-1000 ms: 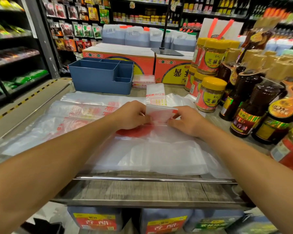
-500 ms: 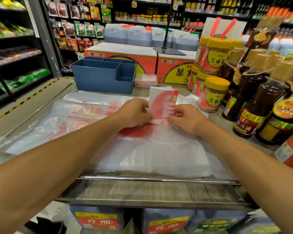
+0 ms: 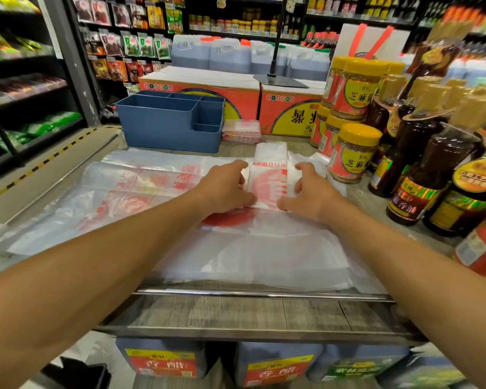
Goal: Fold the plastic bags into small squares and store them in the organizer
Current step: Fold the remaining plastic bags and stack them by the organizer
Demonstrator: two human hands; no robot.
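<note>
Right now, from my head camera, the narrow folded strip of white plastic bag with red print (image 3: pixel 270 178) lies flat on the table between my hands, on top of the loose spread of clear plastic bags (image 3: pixel 258 254) that covers the near half of the grey wooden tabletop (image 3: pixel 236 313). Its long axis runs near to far, straight away from me, with its far end pointing roughly at the stack of small folded bags (image 3: pixel 241 131) beside the blue plastic compartment organizer (image 3: pixel 166 127).

My left hand (image 3: pixel 225 186) sits against the strip's left edge, thumb at the near corner and fingers curled at the edge. My right hand (image 3: pixel 309 189) mirrors it on the right edge, fingers loosely bent, thumb at the near corner. Whether either hand truly pinches the plastic I cannot tell; both look half open and touching it.

Both hands are equally close. The organizer stands far and to the left, so my left hand is nearer it.
</note>
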